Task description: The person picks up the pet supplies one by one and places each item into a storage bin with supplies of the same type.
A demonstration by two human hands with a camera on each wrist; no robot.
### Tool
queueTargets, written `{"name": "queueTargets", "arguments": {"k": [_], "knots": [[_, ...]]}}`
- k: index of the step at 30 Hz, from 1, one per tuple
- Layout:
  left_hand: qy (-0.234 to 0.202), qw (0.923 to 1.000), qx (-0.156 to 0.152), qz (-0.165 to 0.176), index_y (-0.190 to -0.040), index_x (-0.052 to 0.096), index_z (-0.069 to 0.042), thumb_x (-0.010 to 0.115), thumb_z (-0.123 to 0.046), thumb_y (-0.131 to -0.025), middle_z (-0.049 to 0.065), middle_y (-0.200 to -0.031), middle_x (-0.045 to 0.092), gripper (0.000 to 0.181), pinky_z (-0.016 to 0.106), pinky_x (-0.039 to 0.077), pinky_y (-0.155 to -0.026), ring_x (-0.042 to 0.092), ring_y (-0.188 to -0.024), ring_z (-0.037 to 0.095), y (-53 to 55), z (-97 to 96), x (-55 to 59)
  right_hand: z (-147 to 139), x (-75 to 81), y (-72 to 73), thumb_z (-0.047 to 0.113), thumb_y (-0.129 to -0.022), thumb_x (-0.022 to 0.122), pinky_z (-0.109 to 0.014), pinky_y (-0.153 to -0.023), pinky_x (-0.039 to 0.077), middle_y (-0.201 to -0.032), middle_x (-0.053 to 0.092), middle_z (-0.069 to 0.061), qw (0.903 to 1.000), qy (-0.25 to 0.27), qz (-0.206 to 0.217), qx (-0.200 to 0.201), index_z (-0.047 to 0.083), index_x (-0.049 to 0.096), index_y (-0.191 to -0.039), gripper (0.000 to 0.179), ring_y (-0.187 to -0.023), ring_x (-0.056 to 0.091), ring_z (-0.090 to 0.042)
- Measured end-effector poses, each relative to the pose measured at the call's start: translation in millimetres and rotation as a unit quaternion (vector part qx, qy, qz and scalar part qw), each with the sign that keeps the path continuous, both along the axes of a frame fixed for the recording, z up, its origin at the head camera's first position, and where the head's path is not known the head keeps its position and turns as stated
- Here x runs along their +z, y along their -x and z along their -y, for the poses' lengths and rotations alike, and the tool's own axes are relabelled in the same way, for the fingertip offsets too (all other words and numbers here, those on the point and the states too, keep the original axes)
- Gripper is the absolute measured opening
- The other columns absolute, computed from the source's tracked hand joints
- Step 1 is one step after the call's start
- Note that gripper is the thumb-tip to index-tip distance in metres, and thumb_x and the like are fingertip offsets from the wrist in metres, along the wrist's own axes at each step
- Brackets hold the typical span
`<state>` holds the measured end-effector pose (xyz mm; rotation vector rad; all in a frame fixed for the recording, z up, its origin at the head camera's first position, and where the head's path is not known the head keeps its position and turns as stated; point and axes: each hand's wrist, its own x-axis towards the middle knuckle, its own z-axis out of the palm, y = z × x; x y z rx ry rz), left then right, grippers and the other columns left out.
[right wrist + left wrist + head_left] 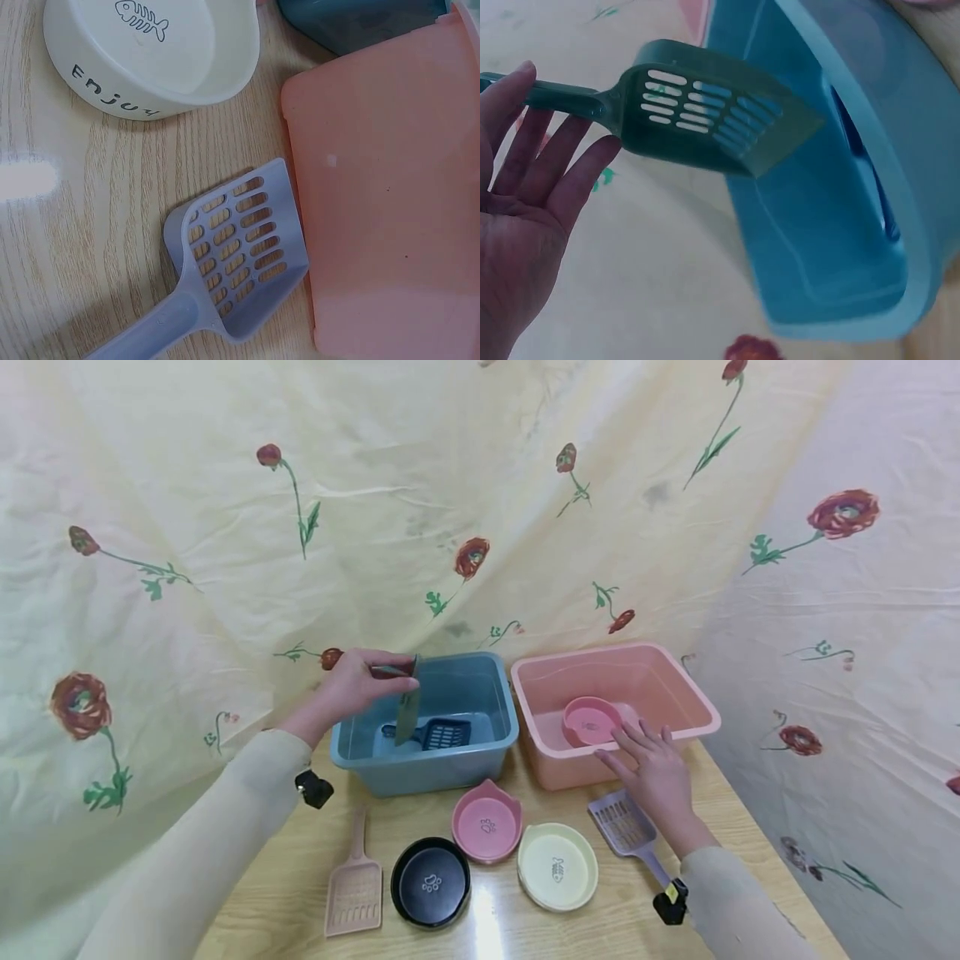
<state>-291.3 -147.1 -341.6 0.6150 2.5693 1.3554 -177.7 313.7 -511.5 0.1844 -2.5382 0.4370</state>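
Observation:
My left hand (pixel 360 681) pinches the handle of a green litter scoop (pixel 697 112) above the blue litter box (pixel 427 762). The scoop's slotted head points down over the box. Lying on the box floor is a dark blue litter scoop (pixel 447 735). My right hand (pixel 662 772), fingers spread and holding nothing, is at the front rim of the pink litter box (pixel 577 772); whether it touches the rim I cannot tell. Inside that box sits a pink bowl (pixel 591 720). The right wrist view shows a lavender litter scoop (pixel 232 255) beside the pink box, but not the hand.
In front of the boxes stand a pink eared bowl (pixel 487 825), a black bowl (pixel 431 883) and a cream bowl (pixel 557 867) with a fishbone print. A beige-pink litter scoop (pixel 355 893) lies at the left. Flowered cloth (pixel 420 527) hangs behind the wooden table (pixel 255 893).

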Motion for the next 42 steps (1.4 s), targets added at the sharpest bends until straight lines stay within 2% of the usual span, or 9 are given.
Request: {"name": "queueTargets", "arguments": {"k": [3, 6, 10, 16, 24, 30, 39, 42], "knots": [[-0.044, 0.9980, 0.025, 0.037, -0.143, 0.070, -0.012, 0.082, -0.031, -0.097, 0.011, -0.134, 0.074, 0.050, 0.049, 0.058, -0.105, 0.072, -0.121, 0.031, 8.9, 0.3, -8.6, -1, -0.7, 1.4, 0.070, -0.098, 0.060, -0.063, -0.125, 0.031, -0.141, 0.066, -0.020, 1.0000, -0.002, 0.005, -0.003, 0.004, 0.070, -0.137, 0.078, -0.142, 0.054, -0.047], [-0.096, 0.9923, 0.044, 0.064, -0.142, 0.070, -0.009, 0.081, -0.027, -0.098, 0.013, -0.134, 0.073, 0.049, 0.046, 0.060, -0.103, 0.073, -0.119, 0.031, 16.3, -1.1, -18.4, -2, -0.9, 1.5, 0.070, -0.098, 0.060, -0.062, -0.126, 0.029, -0.142, 0.066, -0.020, 0.9999, -0.001, 0.010, -0.002, 0.004, 0.070, -0.138, 0.078, -0.143, 0.053, -0.048], [-0.157, 0.9820, 0.063, 0.084, -0.143, 0.068, -0.006, 0.080, -0.023, -0.099, 0.016, -0.136, 0.071, 0.049, 0.044, 0.060, -0.101, 0.073, -0.119, 0.030, 25.3, -4.3, -30.2, -3, -1.0, 0.3, 0.077, -0.098, 0.050, -0.058, -0.129, 0.024, -0.142, 0.066, -0.020, 1.0000, 0.003, 0.008, -0.001, 0.003, 0.070, -0.137, 0.086, -0.142, 0.053, -0.048], [-0.215, 0.9685, 0.085, 0.092, -0.150, 0.061, -0.003, 0.076, -0.020, -0.102, 0.021, -0.142, 0.067, 0.052, 0.047, 0.058, -0.103, 0.070, -0.125, 0.031, 35.8, -7.5, -41.7, -4, -2.0, -0.4, 0.085, -0.096, 0.034, -0.056, -0.130, 0.023, -0.141, 0.066, -0.020, 1.0000, -0.002, -0.006, -0.002, 0.003, 0.071, -0.136, 0.099, -0.139, 0.056, -0.049], [-0.257, 0.9486, 0.140, 0.120, -0.148, 0.062, -0.002, 0.076, -0.021, -0.102, 0.018, -0.141, 0.069, 0.051, 0.052, 0.056, -0.106, 0.070, -0.125, 0.030, 43.2, -6.7, -55.8, -3, -3.1, -0.1, 0.087, -0.094, 0.031, -0.056, -0.130, 0.024, -0.138, 0.069, -0.021, 0.9998, 0.004, -0.020, 0.004, 0.003, 0.073, -0.133, 0.101, -0.137, 0.057, -0.049], [-0.271, 0.9393, 0.160, 0.136, -0.148, 0.062, -0.002, 0.075, -0.021, -0.102, 0.018, -0.141, 0.069, 0.052, 0.056, 0.053, -0.111, 0.071, -0.123, 0.026, 45.9, -6.8, -68.8, 1, -0.2, -0.2, 0.087, -0.093, 0.029, -0.057, -0.129, 0.026, -0.139, 0.068, -0.019, 0.9999, 0.001, -0.016, 0.003, 0.004, 0.073, -0.134, 0.102, -0.138, 0.057, -0.047], [-0.268, 0.9365, 0.160, 0.160, -0.157, 0.053, -0.005, 0.072, -0.022, -0.105, 0.021, -0.158, 0.054, 0.058, 0.053, 0.050, -0.114, 0.063, -0.135, 0.028, 42.1, 3.0, -84.3, 3, -1.3, 0.6, 0.087, -0.093, 0.027, -0.059, -0.128, 0.028, -0.139, 0.068, -0.019, 0.9998, 0.001, -0.019, 0.004, 0.003, 0.073, -0.134, 0.104, -0.137, 0.058, -0.048], [-0.256, 0.9413, 0.149, 0.162, -0.158, 0.052, -0.006, 0.071, -0.023, -0.105, 0.021, -0.160, 0.052, 0.059, 0.053, 0.050, -0.113, 0.060, -0.140, 0.030, 40.9, 6.4, -86.0, 2, -1.0, 1.4, 0.087, -0.094, 0.027, -0.059, -0.128, 0.027, -0.139, 0.068, -0.020, 0.9997, 0.000, -0.024, 0.005, 0.003, 0.073, -0.134, 0.103, -0.136, 0.058, -0.049]]}}
